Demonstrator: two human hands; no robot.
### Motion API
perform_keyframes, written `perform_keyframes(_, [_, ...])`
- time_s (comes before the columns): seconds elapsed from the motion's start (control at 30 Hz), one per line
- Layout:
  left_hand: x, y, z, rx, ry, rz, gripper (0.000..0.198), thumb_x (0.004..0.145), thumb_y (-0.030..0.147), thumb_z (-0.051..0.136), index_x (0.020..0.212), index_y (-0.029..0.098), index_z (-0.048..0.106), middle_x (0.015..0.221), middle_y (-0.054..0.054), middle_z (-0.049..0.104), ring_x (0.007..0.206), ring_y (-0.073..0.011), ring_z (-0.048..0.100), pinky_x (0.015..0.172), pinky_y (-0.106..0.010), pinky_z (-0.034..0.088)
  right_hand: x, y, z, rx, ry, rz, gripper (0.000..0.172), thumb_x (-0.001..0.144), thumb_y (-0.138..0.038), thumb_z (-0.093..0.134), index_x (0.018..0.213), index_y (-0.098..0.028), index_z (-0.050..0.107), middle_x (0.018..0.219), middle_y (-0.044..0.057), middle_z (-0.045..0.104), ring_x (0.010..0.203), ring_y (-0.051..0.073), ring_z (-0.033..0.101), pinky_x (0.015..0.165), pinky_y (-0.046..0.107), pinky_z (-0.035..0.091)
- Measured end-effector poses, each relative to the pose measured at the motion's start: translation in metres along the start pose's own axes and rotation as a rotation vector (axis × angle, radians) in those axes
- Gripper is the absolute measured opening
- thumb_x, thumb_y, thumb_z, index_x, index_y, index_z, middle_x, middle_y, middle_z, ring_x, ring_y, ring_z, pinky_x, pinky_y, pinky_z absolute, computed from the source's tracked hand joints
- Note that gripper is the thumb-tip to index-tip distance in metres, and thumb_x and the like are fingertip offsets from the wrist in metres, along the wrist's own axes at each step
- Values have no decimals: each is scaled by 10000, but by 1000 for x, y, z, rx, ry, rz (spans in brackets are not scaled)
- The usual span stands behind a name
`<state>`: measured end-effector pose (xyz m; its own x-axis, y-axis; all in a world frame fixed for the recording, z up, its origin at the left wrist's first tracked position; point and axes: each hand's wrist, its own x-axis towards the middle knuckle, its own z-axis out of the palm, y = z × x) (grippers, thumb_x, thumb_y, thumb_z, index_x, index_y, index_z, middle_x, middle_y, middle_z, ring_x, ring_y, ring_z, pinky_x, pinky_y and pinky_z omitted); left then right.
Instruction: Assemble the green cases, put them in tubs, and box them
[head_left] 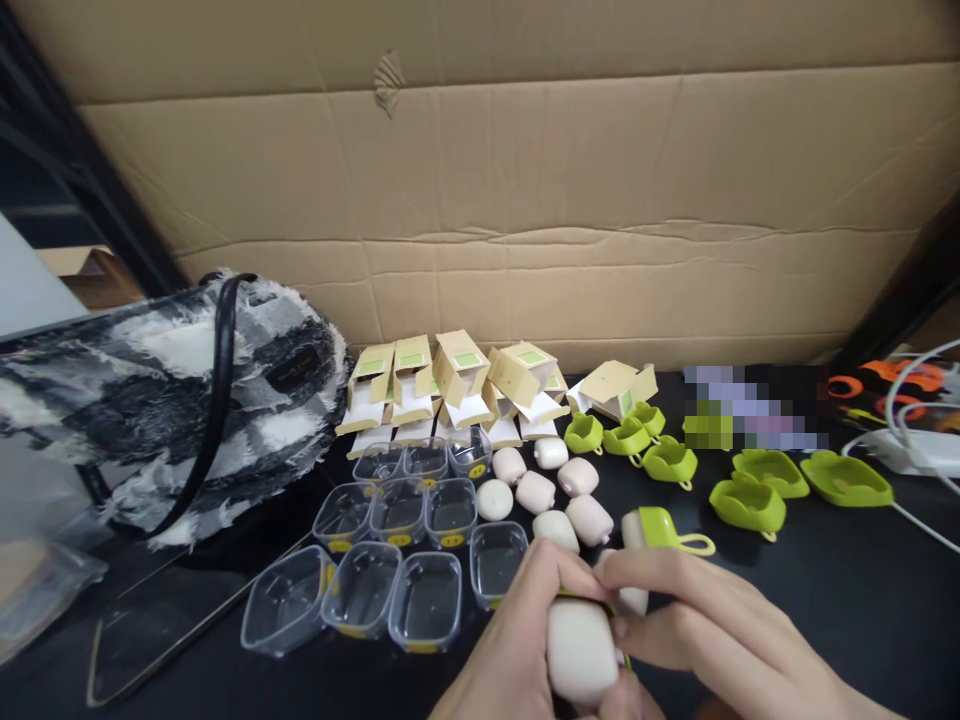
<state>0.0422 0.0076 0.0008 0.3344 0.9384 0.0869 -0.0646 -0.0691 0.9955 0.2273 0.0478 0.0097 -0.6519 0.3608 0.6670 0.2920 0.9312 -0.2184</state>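
Observation:
Close to the table's front, a small white rounded case [581,652] is held between my two hands. My left hand [514,640] is wrapped round its left side and top. The fingers of my right hand [697,620] press against its right side, where a thin green edge of a cover shows; the rest is hidden by the fingers. Just behind my right hand lies another white case [634,530] with a green cover [657,525] and a pale loop on it. Beyond my hands several bare white and pinkish cases [535,492] lie in a group.
Clear plastic tubs [425,600] with yellow labels stand in rows on the left. Opened cardboard boxes [461,370] line the back. Loose green covers [670,462] lie to the right, near a white cable [922,515]. A shaggy black-and-white bag [165,400] stands at the left.

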Motion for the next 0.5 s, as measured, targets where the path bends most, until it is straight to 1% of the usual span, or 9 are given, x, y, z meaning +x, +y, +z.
perform_keyframes(0.1, [1, 3, 0, 0, -3, 6, 293, 704, 191, 725, 887, 215, 497, 934, -4, 518, 777, -142, 500, 691, -257, 399, 0, 3, 1, -28, 35, -73, 149, 815, -148, 577, 877, -259, 501, 887, 43, 718, 697, 169, 704, 592, 239, 587])
perform_keyframes(0.17, [1, 5, 0, -7, -6, -2, 344, 681, 210, 775, 884, 214, 496, 930, -1, 521, 790, -144, 496, 718, -260, 405, 0, 3, 2, -32, 50, -86, 132, 814, -154, 574, 857, -252, 497, 870, 43, 712, 709, 168, 699, 599, 240, 582])
perform_keyframes(0.27, [1, 4, 1, -55, -21, -38, 360, 713, 265, 783, 914, 219, 488, 911, 3, 518, 718, -120, 491, 660, -244, 403, 0, 0, 5, -17, 69, -19, 193, 781, -107, 557, 862, -256, 465, 893, 37, 695, 728, 163, 679, 636, 258, 565])
perform_keyframes(0.33, [0, 1, 2, -123, -40, -95, 373, 741, 307, 780, 935, 230, 471, 872, 15, 508, 647, -96, 480, 601, -228, 388, -1, -2, 6, -10, 72, 34, 238, 755, -78, 546, 867, -263, 444, 907, 34, 680, 700, 156, 658, 631, 267, 550])
perform_keyframes(0.43, [0, -5, 5, -228, -57, -169, 452, 718, 378, 817, 949, 237, 454, 811, 37, 489, 587, -72, 448, 554, -211, 366, -2, -2, 4, -7, 47, 61, 260, 741, -76, 569, 876, -267, 455, 935, 31, 680, 671, 152, 646, 615, 267, 542])
perform_keyframes(0.5, [1, -7, 6, -288, -55, -178, 496, 703, 430, 832, 953, 236, 451, 779, 44, 501, 587, -71, 445, 547, -201, 357, -2, 1, 0, 23, 17, 65, 266, 742, -80, 605, 894, -267, 495, 976, 31, 685, 701, 156, 662, 634, 263, 553])
